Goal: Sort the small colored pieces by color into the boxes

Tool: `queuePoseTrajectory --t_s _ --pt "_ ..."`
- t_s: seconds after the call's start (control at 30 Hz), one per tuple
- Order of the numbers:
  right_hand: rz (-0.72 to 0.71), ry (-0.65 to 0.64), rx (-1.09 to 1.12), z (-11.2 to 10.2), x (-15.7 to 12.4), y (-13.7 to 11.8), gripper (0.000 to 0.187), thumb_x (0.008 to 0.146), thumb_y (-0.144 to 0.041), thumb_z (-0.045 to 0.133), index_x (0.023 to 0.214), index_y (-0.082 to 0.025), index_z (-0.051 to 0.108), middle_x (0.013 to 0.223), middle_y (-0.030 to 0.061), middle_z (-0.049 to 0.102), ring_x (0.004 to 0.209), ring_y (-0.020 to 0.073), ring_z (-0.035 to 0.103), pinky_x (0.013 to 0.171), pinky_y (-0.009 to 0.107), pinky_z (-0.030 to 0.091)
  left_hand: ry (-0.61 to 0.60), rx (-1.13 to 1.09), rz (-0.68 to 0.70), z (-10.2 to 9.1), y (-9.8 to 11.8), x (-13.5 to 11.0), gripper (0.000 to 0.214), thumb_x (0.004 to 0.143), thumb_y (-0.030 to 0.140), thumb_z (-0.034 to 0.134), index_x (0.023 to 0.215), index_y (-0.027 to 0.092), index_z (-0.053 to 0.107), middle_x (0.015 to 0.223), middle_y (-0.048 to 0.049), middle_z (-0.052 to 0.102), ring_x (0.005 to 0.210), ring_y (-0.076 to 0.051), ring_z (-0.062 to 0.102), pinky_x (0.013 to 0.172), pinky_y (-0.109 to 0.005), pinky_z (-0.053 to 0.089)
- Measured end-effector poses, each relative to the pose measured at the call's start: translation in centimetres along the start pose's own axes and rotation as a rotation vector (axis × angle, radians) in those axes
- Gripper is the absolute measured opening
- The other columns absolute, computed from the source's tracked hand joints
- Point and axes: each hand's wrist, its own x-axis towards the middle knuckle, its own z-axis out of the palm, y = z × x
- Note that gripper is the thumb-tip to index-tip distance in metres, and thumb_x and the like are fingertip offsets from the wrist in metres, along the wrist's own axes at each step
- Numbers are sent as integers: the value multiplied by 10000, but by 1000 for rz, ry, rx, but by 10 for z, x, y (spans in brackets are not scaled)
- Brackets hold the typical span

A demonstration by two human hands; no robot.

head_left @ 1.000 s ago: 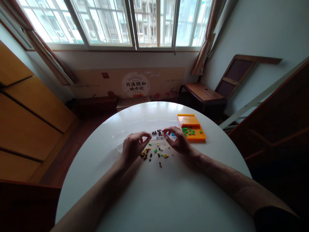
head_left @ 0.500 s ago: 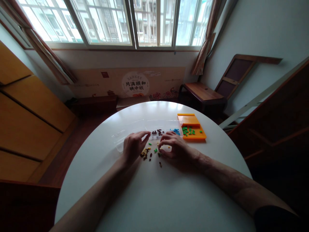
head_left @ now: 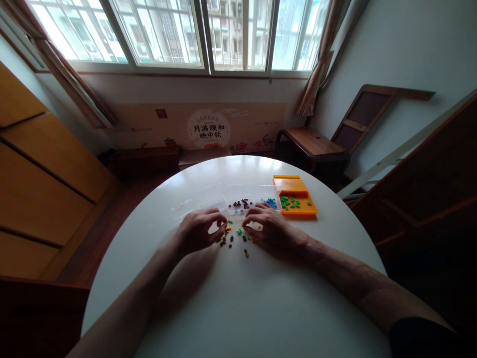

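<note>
On the table (head_left: 238, 298), loose pieces (head_left: 231, 239) lie scattered between the left hand (head_left: 197, 231) and the right hand (head_left: 270, 229), and both hands rest on the tabletop. Just behind the pieces sits a box (head_left: 238, 198) with more pieces in its middle and right compartments. A tray (head_left: 296, 191) lies just right of the box and holds others. Behind the table, to the right, a bench (head_left: 311, 141) stands below the window (head_left: 167, 30).

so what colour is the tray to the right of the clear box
Orange; the tray holds small green pieces. Head view shows it best.
</note>
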Motion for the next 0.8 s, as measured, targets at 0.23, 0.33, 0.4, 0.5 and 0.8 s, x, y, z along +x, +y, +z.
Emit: queuePoseTrajectory --t_s 0.23,0.33,0.4,0.5,0.8 --pt "191 351 -12 1 -1 7 72 1055 -258 718 1012 -283 771 990 5 836 921 224 729 1153 491 465 -162 -118 2 -7 1 -4 112 986 313 729 985 267 832 899 4 772 568 -76 587 574 -226 447" --pt "279 401 -10 3 -1 11 53 1047 -275 734 1037 -283 785 1005 5 849 926 239 742 1213 538 429 -190 -115 19 -4 2 -5 124 1009 329 725 1020 282 839 945 2 789 602 -81 623 602 -235 458" --pt "312 415 -13 4 -1 13 62 1038 -277 743 1074 -281 793 1032 13 853 934 247 748 1208 543 440 -201 -121 17 -2 3 -6 132 1016 349 732 1050 285 842 960 -5 794 632 -91 651 623 -241 475" --pt "319 414 -11 6 -1 13 113 1029 -252 731 1124 -277 786 1056 26 854 948 256 754 1200 546 451 -215 -143 4 -2 5 -6 141 1012 361 746 1066 280 848 982 -22 797 686 -112 696 667 -246 512" --pt "228 302 -24 1 0 5 154 983 -172 670 1078 -273 736 1030 21 827 976 248 741 1200 535 448 -258 -170 2 -3 8 -5 139 1022 333 727 1034 291 859 993 -31 798 724 -129 721 683 -242 499"
